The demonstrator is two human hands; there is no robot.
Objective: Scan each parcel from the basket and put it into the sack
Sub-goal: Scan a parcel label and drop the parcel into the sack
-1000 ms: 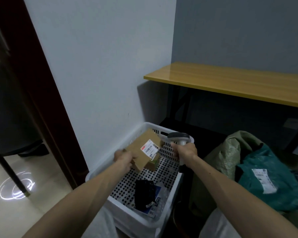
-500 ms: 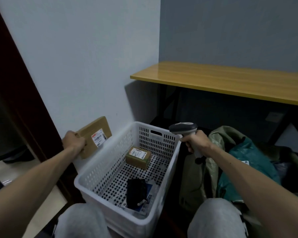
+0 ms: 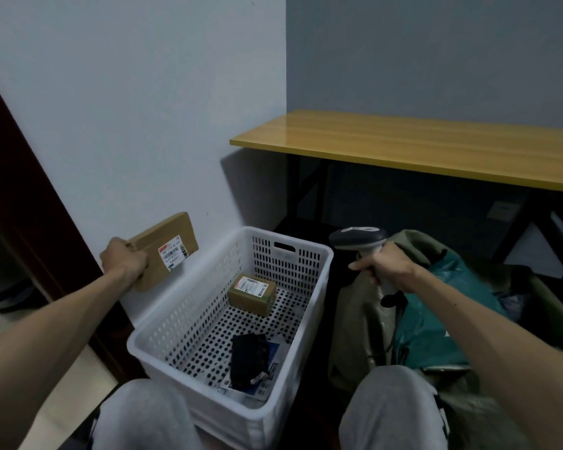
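Observation:
My left hand (image 3: 124, 263) grips a flat brown cardboard parcel (image 3: 166, 246) with a white label, held up left of the white perforated basket (image 3: 293, 251), close to the wall. My right hand (image 3: 385, 266) holds a grey handheld scanner (image 3: 358, 240) above the gap between basket and sack, its head turned toward the parcel. Inside the basket lie a small brown box (image 3: 252, 293), a black parcel (image 3: 249, 358) and a flat white-blue mailer (image 3: 273, 368) under it. The olive sack (image 3: 358, 319) stands open on the right with a teal mailer bag (image 3: 436, 323) in it.
A yellow wooden tabletop (image 3: 420, 147) on black legs runs along the back right wall. A dark door frame (image 3: 23, 203) stands at the left. My grey-clad knees (image 3: 150, 417) sit below the basket and sack.
My left hand lifted the flat brown parcel out of the basket and out to the left. My right hand drew the scanner rightward, over the sack's edge. Between the last two frames little moves.

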